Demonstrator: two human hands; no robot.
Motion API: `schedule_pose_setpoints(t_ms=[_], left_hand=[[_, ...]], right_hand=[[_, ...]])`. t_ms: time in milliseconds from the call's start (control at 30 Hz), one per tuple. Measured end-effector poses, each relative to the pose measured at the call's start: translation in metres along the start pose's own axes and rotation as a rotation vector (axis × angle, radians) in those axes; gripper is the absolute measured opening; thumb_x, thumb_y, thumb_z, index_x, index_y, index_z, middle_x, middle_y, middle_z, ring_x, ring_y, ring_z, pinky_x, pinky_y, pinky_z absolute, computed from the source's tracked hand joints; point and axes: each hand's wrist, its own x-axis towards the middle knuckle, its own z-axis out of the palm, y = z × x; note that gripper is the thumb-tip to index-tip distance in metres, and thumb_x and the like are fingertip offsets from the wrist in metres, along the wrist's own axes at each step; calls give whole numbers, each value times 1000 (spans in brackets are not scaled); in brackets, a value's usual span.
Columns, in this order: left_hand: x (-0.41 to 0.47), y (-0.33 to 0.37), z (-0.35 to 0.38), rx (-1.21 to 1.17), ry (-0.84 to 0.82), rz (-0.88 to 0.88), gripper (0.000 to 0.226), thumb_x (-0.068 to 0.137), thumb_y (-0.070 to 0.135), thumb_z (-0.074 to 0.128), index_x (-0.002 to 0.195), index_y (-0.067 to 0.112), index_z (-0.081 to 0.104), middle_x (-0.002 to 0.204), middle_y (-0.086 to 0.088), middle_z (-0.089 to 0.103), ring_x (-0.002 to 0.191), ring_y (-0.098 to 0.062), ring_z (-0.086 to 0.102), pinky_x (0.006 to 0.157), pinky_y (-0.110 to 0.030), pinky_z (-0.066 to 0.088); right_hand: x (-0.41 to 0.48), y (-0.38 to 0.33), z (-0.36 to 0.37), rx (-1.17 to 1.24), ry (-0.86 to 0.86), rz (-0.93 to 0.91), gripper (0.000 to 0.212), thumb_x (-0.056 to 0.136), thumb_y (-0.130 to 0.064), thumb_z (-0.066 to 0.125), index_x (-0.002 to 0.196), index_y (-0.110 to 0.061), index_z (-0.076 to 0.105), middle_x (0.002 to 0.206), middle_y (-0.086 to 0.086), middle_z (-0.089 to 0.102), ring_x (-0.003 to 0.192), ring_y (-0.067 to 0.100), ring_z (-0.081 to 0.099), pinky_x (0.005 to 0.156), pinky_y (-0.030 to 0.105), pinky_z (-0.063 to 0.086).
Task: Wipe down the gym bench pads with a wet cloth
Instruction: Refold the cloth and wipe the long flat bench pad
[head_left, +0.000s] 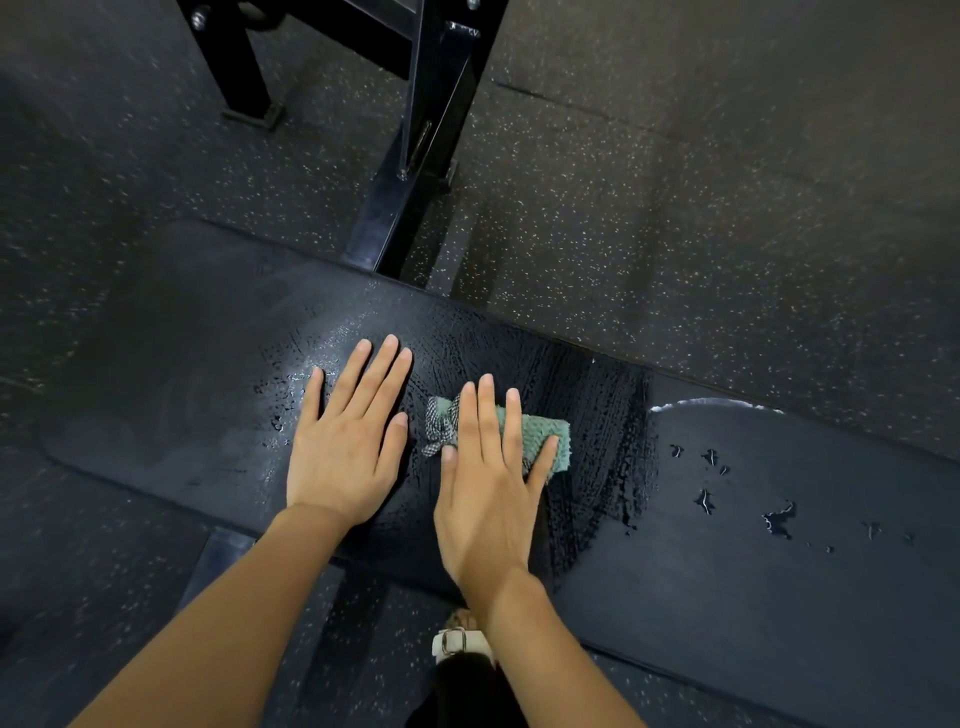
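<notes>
1. All around is the dark rubber floor (727, 182), flecked with pale specks, and a seam runs across it at upper right.
2. Across the middle lies the black bench pad (171, 374), running from left to lower right, with its rounded end at the left.
3. Beyond the pad's far edge stands the black steel frame (410, 171). One upright meets the floor just behind the pad, and a second leg stands further left.
4. Look at the wet patch (597, 415): glossy streaks and beads of water cover the pad's middle, while the left end looks matte.
5. Left hand (345, 441): flat on the pad, fingers straight and slightly spread, palm down, holding nothing.
6. Right hand (485, 483): just beside the left, fingers straight, pressing down on the cloth.
7. The green cloth (545, 431) is folded up on the wet middle of the pad under the right fingers. A checked corner pokes out on its left side.
8. Down below, between the forearms, is a pale shoe strap with a buckle (460, 642) on the floor by the pad's near edge.
9. Off to the right, small flaked spots (779, 519) dot the pad's cover.
</notes>
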Motion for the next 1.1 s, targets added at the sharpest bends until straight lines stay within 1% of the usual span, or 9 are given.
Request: schedule_pose_setpoints(t_ms=[133,267,367,467,533,633,700,900,1100], left_hand=[[1,0,0,-13,0,-3,58,100,35,23,158,24,21,165,8,14,153,-12,8,121,-49,8],[1,0,0,-6,-4,-3,58,101,36,23,158,24,21,165,9,14,153,-12,7,121,-49,7],[1,0,-1,-8,-7,-1,59,100,36,23,158,25,20,165,9,13,153,-12,7,121,-48,6],[1,0,-1,-9,-11,-3,59,101,36,22,158,25,20,165,10,13,153,-12,6,121,-47,5],[1,0,0,-13,-9,-5,58,101,36,22,158,25,19,166,10,12,153,-11,6,121,-47,4],[1,-1,0,-8,-3,-2,58,101,35,22,158,25,19,166,9,12,153,-12,7,121,-47,4],[1,-1,1,-5,1,7,58,101,34,22,158,24,20,166,9,13,153,-13,8,121,-46,4],[1,0,1,-16,11,-3,58,100,32,22,158,23,21,165,8,14,153,-13,9,120,-49,9],[1,-1,0,-18,2,-2,58,101,33,21,158,24,19,166,9,12,153,-12,7,121,-48,8]], right_hand=[[-13,-5,4,-24,20,-4,57,101,-32,23,157,-24,16,164,-10,8,152,17,1,119,56,5],[-57,-8,11,-99,-8,-54,58,97,-33,32,154,-22,28,163,-7,19,150,19,17,112,56,16],[-95,-11,23,-139,-46,-62,53,103,-34,17,150,-24,39,160,-6,28,148,19,24,113,54,17],[-106,-14,31,-175,-94,-13,59,101,-36,6,148,-25,41,158,-7,31,147,18,19,113,54,14],[-99,-17,32,-167,-63,1,57,102,-35,8,148,-25,39,159,-7,30,148,17,19,113,55,15],[-75,-23,23,-85,-24,-11,53,99,-31,28,151,-24,35,161,-7,25,149,17,19,113,55,17],[-51,-25,18,-32,7,14,58,96,-32,33,153,-22,31,162,-8,22,150,17,17,114,55,13],[8,-17,7,9,24,27,56,100,-32,21,156,-24,20,164,-10,10,152,15,1,117,52,-7],[-43,-9,5,-58,-1,-61,57,98,-33,32,154,-27,29,163,-9,18,150,19,18,113,56,13]])
